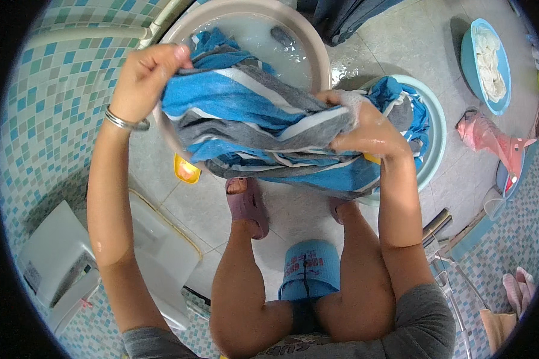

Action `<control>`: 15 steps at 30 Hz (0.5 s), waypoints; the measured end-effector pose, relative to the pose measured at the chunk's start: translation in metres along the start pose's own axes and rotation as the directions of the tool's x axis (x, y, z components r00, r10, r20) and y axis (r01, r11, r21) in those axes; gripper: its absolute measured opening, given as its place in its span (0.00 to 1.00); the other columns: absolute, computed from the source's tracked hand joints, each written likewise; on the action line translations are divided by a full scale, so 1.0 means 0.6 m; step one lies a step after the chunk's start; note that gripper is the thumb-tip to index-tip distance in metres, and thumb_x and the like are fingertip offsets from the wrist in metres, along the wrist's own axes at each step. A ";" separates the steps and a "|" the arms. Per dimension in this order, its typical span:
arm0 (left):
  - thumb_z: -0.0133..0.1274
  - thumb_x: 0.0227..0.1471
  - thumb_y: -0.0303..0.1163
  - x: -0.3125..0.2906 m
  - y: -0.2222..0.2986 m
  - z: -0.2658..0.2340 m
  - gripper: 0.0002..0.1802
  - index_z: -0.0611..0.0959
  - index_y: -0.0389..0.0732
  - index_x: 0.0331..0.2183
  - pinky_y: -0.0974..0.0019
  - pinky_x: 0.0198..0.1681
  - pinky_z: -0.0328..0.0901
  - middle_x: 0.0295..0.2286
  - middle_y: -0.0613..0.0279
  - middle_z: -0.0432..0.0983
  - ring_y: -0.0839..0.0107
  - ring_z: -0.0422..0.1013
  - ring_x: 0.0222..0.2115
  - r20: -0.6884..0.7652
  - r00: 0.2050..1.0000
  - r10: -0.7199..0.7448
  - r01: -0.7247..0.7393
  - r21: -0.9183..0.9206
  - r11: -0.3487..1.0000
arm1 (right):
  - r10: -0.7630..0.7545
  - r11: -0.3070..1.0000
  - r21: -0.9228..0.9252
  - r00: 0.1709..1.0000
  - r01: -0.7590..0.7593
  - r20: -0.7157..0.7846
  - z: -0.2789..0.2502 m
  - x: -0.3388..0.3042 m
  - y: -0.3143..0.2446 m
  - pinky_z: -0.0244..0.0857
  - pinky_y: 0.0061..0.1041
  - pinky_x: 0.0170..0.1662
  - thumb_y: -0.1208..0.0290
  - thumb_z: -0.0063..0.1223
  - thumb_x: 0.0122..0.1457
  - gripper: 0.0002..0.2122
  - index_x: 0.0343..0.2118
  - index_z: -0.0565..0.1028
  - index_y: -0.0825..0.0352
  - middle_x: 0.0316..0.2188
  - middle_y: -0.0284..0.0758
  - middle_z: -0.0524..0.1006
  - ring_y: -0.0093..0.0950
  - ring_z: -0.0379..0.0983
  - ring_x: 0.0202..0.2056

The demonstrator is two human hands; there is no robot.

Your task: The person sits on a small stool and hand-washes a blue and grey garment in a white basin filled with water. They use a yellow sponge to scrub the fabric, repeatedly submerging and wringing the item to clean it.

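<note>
A wet cloth (pixel 239 113) striped in blue, grey and white stretches between my two hands. My left hand (pixel 144 75), a silver bangle on its wrist, pinches the cloth's upper left end above the rim of a large beige basin (pixel 323 54). Wrapped round the bunched right side of the cloth, my right hand (pixel 374 128) has suds on it. Cloudy water fills the beige basin, where part of the striped cloth dips in and a dark object I cannot make out lies. More striped cloth sits in a pale green basin (pixel 440 128) at the right.
A blue basin (pixel 467 66) of white laundry stands far right, near a pink translucent item (pixel 488 140). Dark fabric (pixel 347 18) hangs beyond the beige basin. A yellow dish (pixel 187 169) lies on the floor; a blue bucket (pixel 308 266) is close in. A white toilet (pixel 60 251) stands left.
</note>
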State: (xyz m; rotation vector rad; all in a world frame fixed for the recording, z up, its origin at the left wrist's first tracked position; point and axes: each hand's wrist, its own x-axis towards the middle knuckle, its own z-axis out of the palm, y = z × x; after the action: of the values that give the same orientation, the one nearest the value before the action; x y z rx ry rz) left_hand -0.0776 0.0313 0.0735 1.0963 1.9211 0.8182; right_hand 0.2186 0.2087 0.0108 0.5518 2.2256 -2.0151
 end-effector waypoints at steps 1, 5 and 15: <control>0.55 0.49 0.44 -0.005 0.000 0.009 0.19 0.79 0.36 0.27 0.73 0.28 0.63 0.21 0.67 0.73 0.77 0.67 0.23 0.042 0.996 0.082 -0.082 0.009 0.997 | 0.104 0.992 -0.071 0.993 -0.107 -0.051 -0.003 -0.005 -0.006 0.63 0.23 0.44 0.77 0.57 0.37 0.30 0.50 0.67 0.71 0.40 0.36 0.72 0.27 0.70 0.37; 0.64 0.35 0.37 -0.034 -0.043 0.064 0.21 0.79 0.37 0.34 0.64 0.41 0.63 0.34 0.54 0.74 0.61 0.69 0.35 0.330 0.932 0.148 -0.295 0.460 0.838 | 0.196 0.745 0.667 0.961 -0.016 -0.196 0.011 -0.014 0.041 0.65 0.23 0.43 0.83 0.53 0.40 0.27 0.49 0.66 0.72 0.41 0.37 0.72 0.27 0.71 0.38; 0.56 0.40 0.29 0.001 -0.061 0.146 0.18 0.78 0.37 0.38 0.57 0.47 0.62 0.41 0.49 0.72 0.53 0.69 0.41 -0.106 0.994 0.005 -0.032 -0.248 0.968 | 0.540 0.180 0.956 0.789 0.231 -0.292 0.074 0.078 0.047 0.65 0.31 0.47 0.53 0.43 0.56 0.20 0.44 0.70 0.65 0.42 0.39 0.73 0.32 0.70 0.42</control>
State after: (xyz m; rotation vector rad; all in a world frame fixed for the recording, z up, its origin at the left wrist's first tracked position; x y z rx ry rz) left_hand -0.0180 0.0297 -0.0003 0.9357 1.8342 1.1139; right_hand 0.1764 0.1767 -0.0355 1.6216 0.3376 -3.2097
